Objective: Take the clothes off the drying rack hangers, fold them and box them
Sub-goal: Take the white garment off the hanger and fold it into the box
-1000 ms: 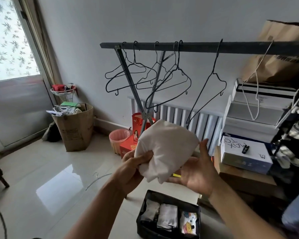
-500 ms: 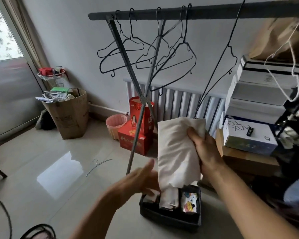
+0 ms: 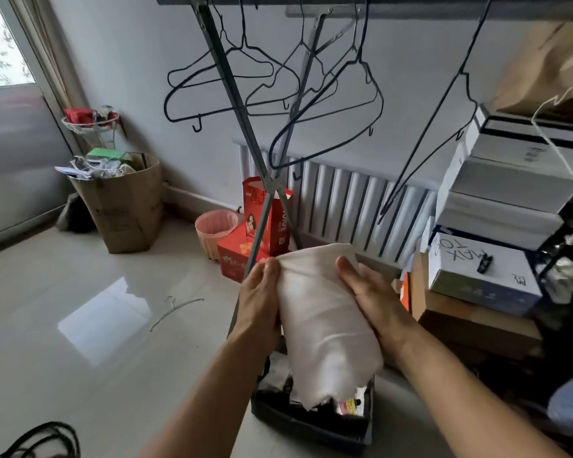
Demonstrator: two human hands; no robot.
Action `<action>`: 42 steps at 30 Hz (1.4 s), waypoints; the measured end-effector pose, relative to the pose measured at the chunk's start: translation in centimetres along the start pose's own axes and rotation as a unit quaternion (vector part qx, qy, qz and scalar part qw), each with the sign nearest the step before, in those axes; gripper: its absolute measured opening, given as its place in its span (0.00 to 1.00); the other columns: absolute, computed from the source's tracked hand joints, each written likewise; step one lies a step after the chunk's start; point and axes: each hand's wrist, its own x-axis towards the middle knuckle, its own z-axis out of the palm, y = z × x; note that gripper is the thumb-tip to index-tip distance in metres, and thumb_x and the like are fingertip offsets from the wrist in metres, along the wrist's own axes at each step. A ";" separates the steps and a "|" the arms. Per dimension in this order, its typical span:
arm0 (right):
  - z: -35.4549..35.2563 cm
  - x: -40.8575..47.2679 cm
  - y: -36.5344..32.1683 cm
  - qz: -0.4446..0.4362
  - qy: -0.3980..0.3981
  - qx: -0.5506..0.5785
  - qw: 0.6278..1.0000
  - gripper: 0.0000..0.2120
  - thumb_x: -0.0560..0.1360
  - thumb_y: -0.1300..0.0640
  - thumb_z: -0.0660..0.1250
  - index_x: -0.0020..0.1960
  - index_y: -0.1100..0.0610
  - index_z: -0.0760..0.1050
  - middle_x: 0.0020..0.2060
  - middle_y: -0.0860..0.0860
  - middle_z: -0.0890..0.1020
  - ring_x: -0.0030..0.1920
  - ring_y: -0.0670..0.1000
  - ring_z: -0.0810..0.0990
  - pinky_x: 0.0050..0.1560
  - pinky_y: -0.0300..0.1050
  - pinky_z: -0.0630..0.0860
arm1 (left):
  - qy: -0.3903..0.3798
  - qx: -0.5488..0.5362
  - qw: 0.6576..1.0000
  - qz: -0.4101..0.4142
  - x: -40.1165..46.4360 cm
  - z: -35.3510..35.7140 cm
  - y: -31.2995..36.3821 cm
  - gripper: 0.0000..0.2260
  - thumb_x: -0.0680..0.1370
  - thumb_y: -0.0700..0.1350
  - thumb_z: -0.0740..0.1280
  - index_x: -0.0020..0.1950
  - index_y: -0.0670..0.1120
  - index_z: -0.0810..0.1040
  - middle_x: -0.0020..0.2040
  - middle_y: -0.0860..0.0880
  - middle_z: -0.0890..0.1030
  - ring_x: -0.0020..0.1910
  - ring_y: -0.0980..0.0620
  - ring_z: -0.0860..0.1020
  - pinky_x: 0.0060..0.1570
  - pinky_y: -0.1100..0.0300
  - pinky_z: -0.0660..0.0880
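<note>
White folded garment (image 3: 325, 322) held upright in mid-air between both hands, lower end hanging just above the dark storage box (image 3: 308, 421) on the floor. Left hand (image 3: 258, 295) grips the garment's left edge near the top, thumb pinching a fold of cloth, fingers behind and hidden. Right hand (image 3: 374, 295) wraps the right side, thumb on the front face, fingers curled round the back. Box sits directly under the garment, mostly covered by it; a patterned item (image 3: 349, 406) shows in the right end, the rest of the contents too dark to tell. Drying rack bar (image 3: 411, 9) runs across the top of view, crossed legs (image 3: 268, 186) meeting behind the hands. Several bare black wire hangers (image 3: 225, 84) hang from the bar. One light hanger (image 3: 176, 310) lies on the tiled floor (image 3: 80, 325), left of the hands. Radiator (image 3: 344, 203) against the wall behind; stacked white boxes (image 3: 510, 200) on the right.
</note>
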 end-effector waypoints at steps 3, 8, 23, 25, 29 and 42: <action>-1.5 2.4 1.9 -0.021 0.050 -0.031 0.998 0.19 0.77 0.43 0.64 0.58 0.57 0.78 0.52 0.57 0.84 0.53 0.55 0.82 0.57 0.54 0.79 | -0.095 -0.049 0.983 -0.150 0.8 -0.4 -2.5 0.30 0.78 0.68 0.55 0.60 0.46 0.80 0.58 0.38 0.82 0.54 0.41 0.82 0.57 0.45 0.77; -4.1 6.6 8.0 -0.023 0.132 -0.108 0.985 0.15 0.80 0.44 0.60 0.57 0.53 0.76 0.55 0.51 0.81 0.55 0.51 0.79 0.60 0.48 0.74 | -0.127 0.008 0.978 -0.168 1.6 -0.2 -8.6 0.25 0.70 0.51 0.73 0.60 0.35 0.79 0.51 0.38 0.84 0.49 0.40 0.84 0.48 0.48 0.81; -11.0 14.0 31.1 0.113 -0.033 0.126 0.985 0.21 0.76 0.51 0.69 0.63 0.63 0.75 0.50 0.59 0.85 0.47 0.57 0.85 0.39 0.47 0.81 | -0.076 0.070 0.991 -0.084 15.2 -4.6 -29.7 0.14 0.79 0.50 0.66 0.55 0.41 0.81 0.47 0.43 0.86 0.45 0.45 0.84 0.49 0.49 0.82; -11.3 15.0 33.9 0.047 0.040 0.009 0.998 0.17 0.75 0.48 0.68 0.57 0.59 0.77 0.40 0.54 0.85 0.35 0.51 0.83 0.26 0.39 0.74 | -0.038 0.090 0.991 -0.086 17.4 -5.0 -34.1 0.14 0.79 0.56 0.65 0.51 0.46 0.82 0.46 0.46 0.86 0.46 0.47 0.84 0.51 0.49 0.81; -12.6 16.7 40.5 -0.047 0.098 -0.152 0.982 0.18 0.73 0.41 0.65 0.54 0.53 0.76 0.46 0.50 0.85 0.46 0.50 0.83 0.40 0.44 0.79 | 0.074 0.139 0.983 -0.090 19.6 -5.5 -42.6 0.21 0.77 0.62 0.63 0.43 0.44 0.78 0.45 0.44 0.81 0.46 0.44 0.80 0.51 0.46 0.77; -16.7 19.9 51.6 -0.114 0.086 -0.053 0.988 0.11 0.74 0.50 0.68 0.54 0.49 0.72 0.43 0.55 0.86 0.42 0.52 0.85 0.37 0.45 0.80 | -0.241 -0.198 0.918 -0.245 23.3 -9.3 -54.4 0.31 0.76 0.62 0.63 0.67 0.38 0.76 0.67 0.35 0.75 0.66 0.39 0.75 0.65 0.43 0.72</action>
